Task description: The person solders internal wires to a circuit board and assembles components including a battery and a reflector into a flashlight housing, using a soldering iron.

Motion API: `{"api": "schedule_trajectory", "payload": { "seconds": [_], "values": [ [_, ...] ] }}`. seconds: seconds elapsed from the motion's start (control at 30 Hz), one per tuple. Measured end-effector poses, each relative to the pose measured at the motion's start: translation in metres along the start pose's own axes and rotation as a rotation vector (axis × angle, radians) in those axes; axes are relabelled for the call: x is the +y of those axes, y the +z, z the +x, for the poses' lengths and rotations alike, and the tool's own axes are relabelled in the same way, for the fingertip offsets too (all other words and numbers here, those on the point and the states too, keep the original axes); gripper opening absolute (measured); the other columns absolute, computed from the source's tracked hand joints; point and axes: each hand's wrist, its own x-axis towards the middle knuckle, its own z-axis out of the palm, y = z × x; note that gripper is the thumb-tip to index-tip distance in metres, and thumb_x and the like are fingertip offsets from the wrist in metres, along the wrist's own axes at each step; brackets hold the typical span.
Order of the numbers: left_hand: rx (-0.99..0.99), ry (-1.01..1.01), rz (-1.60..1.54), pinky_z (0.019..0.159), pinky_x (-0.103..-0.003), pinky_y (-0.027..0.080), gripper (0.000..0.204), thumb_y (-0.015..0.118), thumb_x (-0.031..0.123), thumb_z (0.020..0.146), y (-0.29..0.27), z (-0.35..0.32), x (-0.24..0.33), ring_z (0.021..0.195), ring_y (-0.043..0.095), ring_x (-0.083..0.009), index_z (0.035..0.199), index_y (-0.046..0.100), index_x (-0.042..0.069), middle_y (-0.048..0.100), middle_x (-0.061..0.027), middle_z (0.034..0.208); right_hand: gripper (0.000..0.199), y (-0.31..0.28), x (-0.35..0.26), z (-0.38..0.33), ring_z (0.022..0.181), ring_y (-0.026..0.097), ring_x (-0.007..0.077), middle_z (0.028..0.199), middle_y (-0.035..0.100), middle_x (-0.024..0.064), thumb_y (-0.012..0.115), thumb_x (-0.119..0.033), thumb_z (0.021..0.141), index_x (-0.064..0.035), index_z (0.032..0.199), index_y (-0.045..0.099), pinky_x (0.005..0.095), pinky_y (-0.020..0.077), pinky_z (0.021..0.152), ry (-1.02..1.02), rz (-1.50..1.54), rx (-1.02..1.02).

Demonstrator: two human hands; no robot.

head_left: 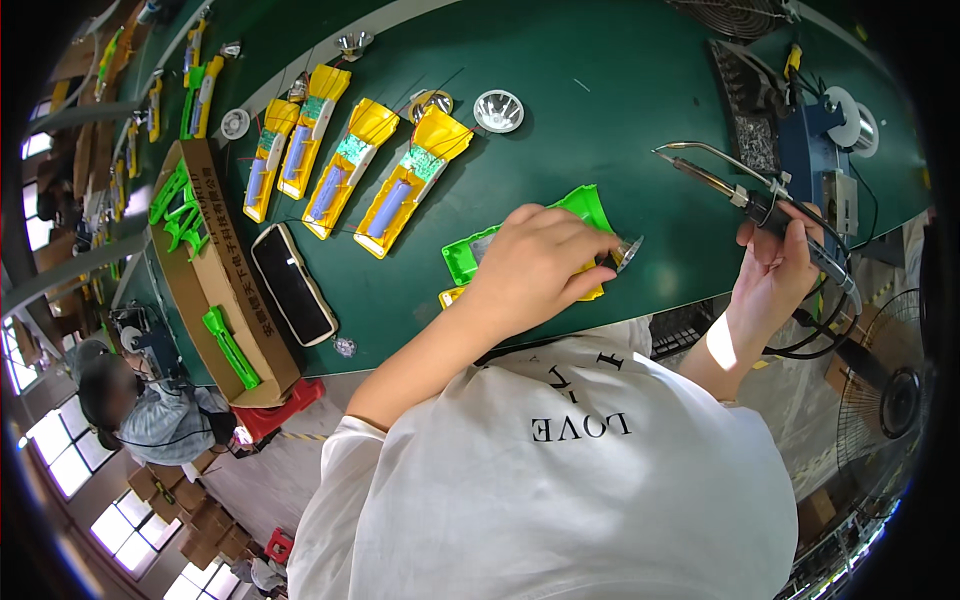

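Green workbench (620,90), near edge: the left hand (535,265) presses a green-and-yellow flashlight shell (585,205) flat, fingers closed on a small silver reflector (628,252), while the right hand (775,275) grips a soldering iron (715,180) whose hot tip, likely, could burn nearby fingers or plastic.
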Motion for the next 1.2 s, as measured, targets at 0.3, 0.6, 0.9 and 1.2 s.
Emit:
{"api": "schedule_trajectory", "payload": {
  "seconds": [0.3, 0.6, 0.9, 1.2],
  "values": [
    [0.263, -0.262, -0.259, 0.067, -0.029, 0.038, 0.010, 0.065, 0.008, 0.063, -0.013, -0.056, -0.008, 0.069, 0.053, -0.0175, 0.072, 0.061, 0.008, 0.058, -0.0017, 0.068, 0.009, 0.019, 0.004, -0.020, 0.039, 0.033, 0.0036, 0.060, 0.047, 0.0028, 0.048, -0.006, 0.077, 0.0018, 0.082, 0.050, 0.0198, 0.0398, 0.044, 0.148, -0.002, -0.078],
    [0.390, -0.581, -0.516, 0.066, -0.025, 0.040, 0.007, 0.058, -0.003, 0.071, -0.013, -0.098, -0.019, 0.073, 0.051, -0.0147, 0.078, 0.058, -0.002, 0.058, -0.0067, 0.070, 0.010, 0.045, 0.011, -0.041, 0.056, 0.052, 0.0070, 0.067, 0.051, 0.0028, 0.055, 0.000, 0.072, 0.0017, 0.082, 0.053, 0.0160, 0.0401, 0.049, 0.353, -0.006, -0.403],
    [0.307, -0.450, 0.143, 0.068, -0.030, 0.036, 0.010, 0.063, 0.007, 0.066, -0.030, -0.098, -0.022, 0.067, 0.049, -0.0191, 0.076, 0.062, 0.005, 0.058, -0.0031, 0.067, 0.012, 0.053, 0.018, -0.052, 0.058, 0.045, 0.0051, 0.074, 0.051, 0.0027, 0.058, 0.004, 0.068, 0.0022, 0.080, 0.057, 0.0159, 0.0340, 0.051, 0.299, -0.178, -0.529],
    [0.285, -0.509, 0.217, 0.065, -0.031, 0.036, 0.002, 0.060, 0.009, 0.066, -0.030, -0.096, -0.022, 0.065, 0.050, -0.0179, 0.068, 0.060, 0.008, 0.056, -0.0013, 0.061, 0.014, 0.057, 0.035, -0.056, 0.062, 0.046, 0.0052, 0.076, 0.052, 0.0030, 0.059, 0.004, 0.068, 0.0016, 0.082, 0.058, 0.0162, 0.0344, 0.053, 0.283, -0.240, -0.641]
  ]
}}
